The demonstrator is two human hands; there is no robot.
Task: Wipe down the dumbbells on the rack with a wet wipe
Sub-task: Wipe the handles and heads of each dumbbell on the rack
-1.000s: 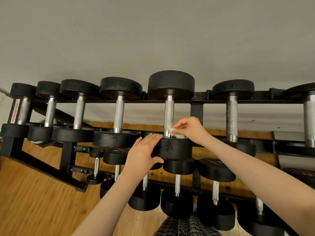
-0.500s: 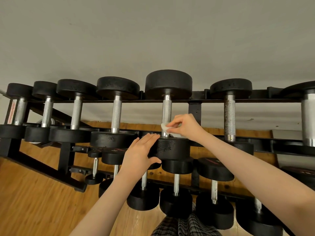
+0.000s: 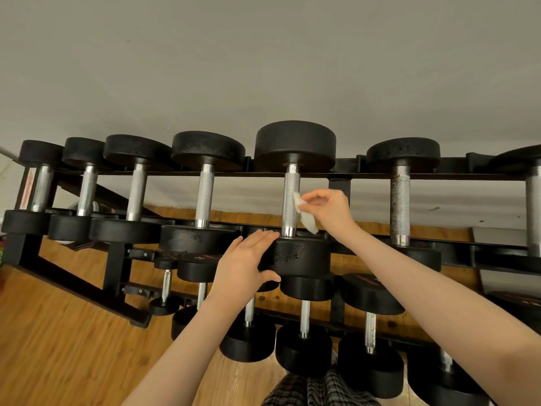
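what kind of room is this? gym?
Likely a small or home gym: a tiered black dumbbell rack full of dumbbells, set against a plain wall on a wood floor.

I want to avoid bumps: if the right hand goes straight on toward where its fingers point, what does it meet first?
Probably the knurled silver handle of the large black dumbbell; the right hand holds the white wet wipe beside it.

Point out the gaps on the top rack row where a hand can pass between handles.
Widest gap: between the knurled steel handle being wiped and the speckled, rusty handle, though the right hand and white wet wipe occupy it. The next gap left, toward the neighbouring steel handle, is open. The far-left handles crowd together.
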